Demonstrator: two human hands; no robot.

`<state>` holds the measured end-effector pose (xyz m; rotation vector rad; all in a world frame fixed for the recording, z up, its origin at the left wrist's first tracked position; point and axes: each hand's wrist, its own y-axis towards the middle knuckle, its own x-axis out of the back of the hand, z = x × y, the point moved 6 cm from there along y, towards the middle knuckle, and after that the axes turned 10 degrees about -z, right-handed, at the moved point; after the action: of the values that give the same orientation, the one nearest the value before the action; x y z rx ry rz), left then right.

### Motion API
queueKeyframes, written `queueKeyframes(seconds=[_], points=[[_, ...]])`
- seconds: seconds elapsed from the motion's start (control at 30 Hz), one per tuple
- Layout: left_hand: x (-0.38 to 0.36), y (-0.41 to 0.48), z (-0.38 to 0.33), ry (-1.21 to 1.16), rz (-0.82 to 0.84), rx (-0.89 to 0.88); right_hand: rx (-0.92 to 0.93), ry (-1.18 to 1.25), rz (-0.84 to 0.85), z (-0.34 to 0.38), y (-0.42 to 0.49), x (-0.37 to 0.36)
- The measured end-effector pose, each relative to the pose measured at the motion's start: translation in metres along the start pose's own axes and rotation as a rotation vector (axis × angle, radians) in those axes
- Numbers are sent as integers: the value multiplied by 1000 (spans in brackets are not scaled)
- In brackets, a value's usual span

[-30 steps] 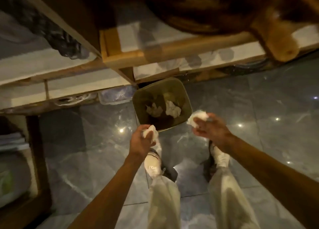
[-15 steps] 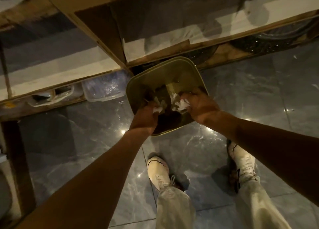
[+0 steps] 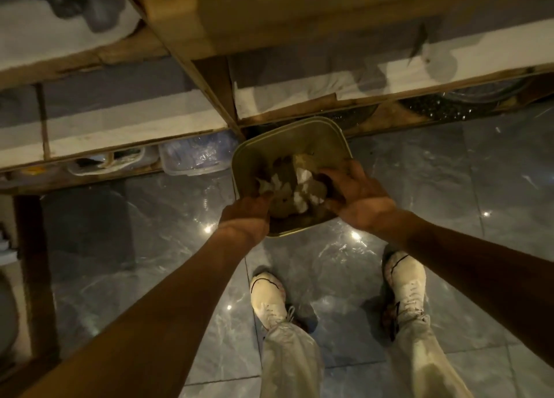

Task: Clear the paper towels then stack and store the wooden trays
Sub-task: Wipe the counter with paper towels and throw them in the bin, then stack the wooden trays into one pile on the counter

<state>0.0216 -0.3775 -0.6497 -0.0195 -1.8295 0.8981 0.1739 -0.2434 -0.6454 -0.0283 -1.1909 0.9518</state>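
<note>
Crumpled white paper towels (image 3: 301, 188) lie in the hollow of a square olive bin (image 3: 287, 140) standing on the floor just above the centre of the frame, mixed with darker scraps that cannot be identified in the dim light. The left hand (image 3: 247, 215) reaches over the bin's lower-left rim with its fingers pointing down into the opening; they are hidden from this angle, so whether they are spread or pinching anything cannot be told. The right hand (image 3: 355, 192) hovers over the bin's right side, its fingers loosely spread and curled above the towels, with nothing visibly held. Both forearms run diagonally in from the lower corners of the frame. Below the bin, two pale shoes (image 3: 268, 300) and light trouser legs (image 3: 292, 364) stand on a glossy grey tiled floor (image 3: 449, 173) (bright ceiling reflections dot the tiles). Just left of the bin, a clear plastic container (image 3: 196, 158) sits tucked under the lowest board of a wooden shelving unit (image 3: 192, 62), which fills the upper half of the frame; its shelves appear lined in pale sheeting. A light wooden tray (image 3: 177, 5) juts from a shelf at upper centre.
</note>
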Motion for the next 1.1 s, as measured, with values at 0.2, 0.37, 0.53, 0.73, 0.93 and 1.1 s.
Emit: queueKeyframes(seconds=[0.2, 0.37, 0.53, 0.73, 0.93, 1.1], points=[[63, -63, -15, -15, 9, 13, 71, -74, 29, 20, -66, 81], [146, -144, -54, -52, -85, 63, 126, -45, -2, 43, -132, 172], [227, -229, -94, -127, -147, 118, 153, 127, 11, 68, -190, 262], [322, -318, -141, -210, -254, 254, 223, 188, 76, 86, -261, 360], [390, -395, -196, -296, -404, 332, 325, 144, 147, 100, -312, 454], [431, -424, -207, -339, -546, 366, 453, 147, 81, 131, -317, 525]])
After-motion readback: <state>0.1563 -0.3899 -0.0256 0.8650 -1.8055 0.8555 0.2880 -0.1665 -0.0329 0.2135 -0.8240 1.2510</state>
